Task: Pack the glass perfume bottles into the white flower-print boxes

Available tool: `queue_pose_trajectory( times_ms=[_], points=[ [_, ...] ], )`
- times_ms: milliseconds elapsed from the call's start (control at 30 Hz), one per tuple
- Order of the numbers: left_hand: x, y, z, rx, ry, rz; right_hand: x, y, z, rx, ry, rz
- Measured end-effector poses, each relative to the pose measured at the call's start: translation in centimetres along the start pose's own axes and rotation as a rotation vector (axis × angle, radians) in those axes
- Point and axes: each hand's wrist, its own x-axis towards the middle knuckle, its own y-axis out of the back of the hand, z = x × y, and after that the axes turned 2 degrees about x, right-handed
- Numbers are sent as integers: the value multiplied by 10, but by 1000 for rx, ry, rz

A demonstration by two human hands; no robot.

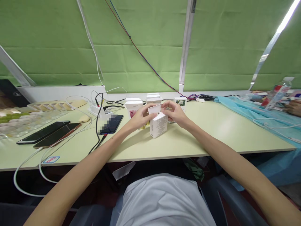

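Observation:
A small white carton [159, 126] with fine printed text stands tilted on the table, its top flap [154, 109] raised. My left hand [141, 117] is closed on the carton's upper left side, thumb near the base of the flap. On the other side, my right hand [175, 113] pinches at the flap and top edge with bent fingers. Partly hidden behind the hands are a white box with a pink picture [133, 113], more white boxes [153, 96] and a box with a flower picture [180, 101]. Yellowish glassy items show beside the carton, too covered to identify.
Left of the hands lie a dark phone [113, 124], two more phones [43, 132], cables and a power strip [97, 110]. Clear plastic trays [14, 122] sit far left. At right are a blue sheet [249, 110], a bottle [281, 91] and another person's hand [293, 107].

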Motion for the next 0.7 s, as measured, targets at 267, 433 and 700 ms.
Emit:
queue_pose_trajectory(
  times_ms=[267, 433, 700],
  points=[
    [0, 0, -2, -10, -9, -9, 0, 0, 0, 5, -13, 11],
    [0, 0, 0, -6, -14, -19, 0, 0, 0, 13, -16, 9],
    [-1, -1, 4, -21, -5, -38, 1, 1, 1, 11, -11, 6]
  ],
)
